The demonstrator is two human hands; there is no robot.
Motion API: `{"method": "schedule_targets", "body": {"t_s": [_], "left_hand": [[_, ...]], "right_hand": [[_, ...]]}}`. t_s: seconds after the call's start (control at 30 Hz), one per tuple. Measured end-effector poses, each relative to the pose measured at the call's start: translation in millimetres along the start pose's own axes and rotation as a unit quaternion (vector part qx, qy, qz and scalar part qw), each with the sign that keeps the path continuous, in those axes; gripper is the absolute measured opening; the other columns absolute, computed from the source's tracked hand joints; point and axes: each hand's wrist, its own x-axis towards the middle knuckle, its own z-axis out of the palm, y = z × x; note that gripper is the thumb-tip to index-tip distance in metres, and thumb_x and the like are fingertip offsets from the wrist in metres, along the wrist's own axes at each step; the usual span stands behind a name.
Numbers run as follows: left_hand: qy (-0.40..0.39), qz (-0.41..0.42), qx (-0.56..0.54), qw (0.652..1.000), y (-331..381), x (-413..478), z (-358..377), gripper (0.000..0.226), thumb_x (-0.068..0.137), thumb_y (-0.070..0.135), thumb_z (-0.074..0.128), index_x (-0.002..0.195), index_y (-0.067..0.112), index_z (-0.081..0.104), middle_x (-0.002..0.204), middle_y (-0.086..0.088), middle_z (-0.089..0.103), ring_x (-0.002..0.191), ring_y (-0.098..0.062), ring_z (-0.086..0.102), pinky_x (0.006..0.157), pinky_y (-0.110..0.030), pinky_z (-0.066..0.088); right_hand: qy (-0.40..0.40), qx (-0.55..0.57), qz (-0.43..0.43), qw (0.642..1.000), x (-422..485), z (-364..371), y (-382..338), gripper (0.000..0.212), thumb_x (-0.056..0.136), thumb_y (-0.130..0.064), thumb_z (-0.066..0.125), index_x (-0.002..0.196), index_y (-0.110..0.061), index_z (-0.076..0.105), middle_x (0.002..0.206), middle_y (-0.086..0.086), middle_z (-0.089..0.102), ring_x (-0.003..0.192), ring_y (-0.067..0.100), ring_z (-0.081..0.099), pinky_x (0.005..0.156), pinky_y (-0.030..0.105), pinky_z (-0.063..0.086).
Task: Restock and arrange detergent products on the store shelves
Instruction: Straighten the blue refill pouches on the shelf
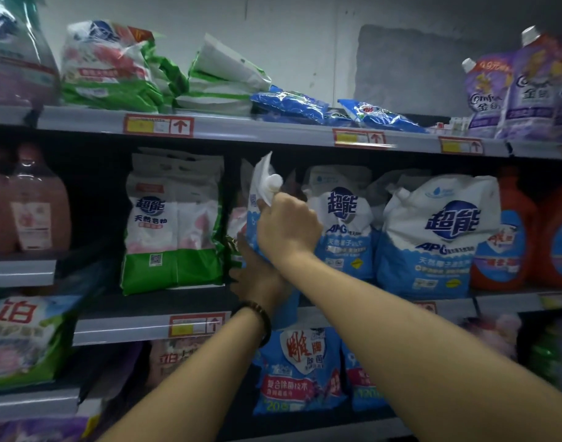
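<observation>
A white and blue detergent pouch point(253, 215) with a white spout cap stands edge-on on the middle shelf point(139, 327). My right hand point(287, 229) is closed around its top corner just below the cap. My left hand point(257, 275), with a dark bead bracelet on the wrist, presses against the pouch's lower left side. To its left stands a green and white detergent bag point(174, 224). To its right stand two matching white and blue pouches point(346, 224) point(432, 237).
Orange detergent bottles point(509, 237) fill the middle shelf's right end, pinkish bottles point(27, 205) the left. The top shelf point(273, 129) holds green bags, flat blue packs and purple softener pouches point(515, 90). Blue bags point(298, 368) sit on the lower shelf under my arms.
</observation>
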Motion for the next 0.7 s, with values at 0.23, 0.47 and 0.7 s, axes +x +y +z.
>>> {"method": "schedule_targets", "body": {"t_s": [0.23, 0.47, 0.7], "left_hand": [[0.036, 0.166, 0.002, 0.986, -19.8, -10.8, -18.3, 0.061, 0.094, 0.012, 0.07, 0.15, 0.017, 0.046, 0.137, -0.009, 0.063, 0.122, -0.032, 0.062, 0.096, -0.038, 0.049], [-0.088, 0.193, -0.201, 0.956, -12.2, 3.2, -60.7, 0.044, 0.082, 0.001, 0.082, 0.112, 0.029, 0.069, 0.104, 0.002, 0.08, 0.093, -0.016, 0.078, 0.075, -0.033, 0.064], [-0.161, 0.164, -0.246, 0.942, -20.5, 19.3, -42.9, 0.047, 0.084, 0.0, 0.081, 0.127, 0.016, 0.068, 0.115, -0.004, 0.079, 0.099, -0.03, 0.078, 0.078, -0.041, 0.066]], "right_hand": [[0.033, 0.05, -0.01, 0.998, -15.2, -4.0, -9.5, 0.032, 0.108, -0.032, 0.048, 0.111, -0.008, 0.069, 0.108, 0.008, 0.072, 0.098, 0.037, 0.069, 0.071, 0.037, 0.036], [-0.054, 0.209, -0.176, 0.96, -23.0, -2.9, 46.7, 0.055, 0.104, -0.036, 0.056, 0.152, -0.014, 0.045, 0.126, 0.004, 0.053, 0.112, 0.022, 0.056, 0.098, 0.041, 0.051], [-0.156, 0.319, 0.213, 0.91, -31.9, 12.0, 145.4, 0.133, 0.042, -0.089, 0.082, 0.15, -0.042, 0.022, 0.152, -0.002, 0.044, 0.139, 0.027, 0.048, 0.112, 0.05, 0.048]]}}
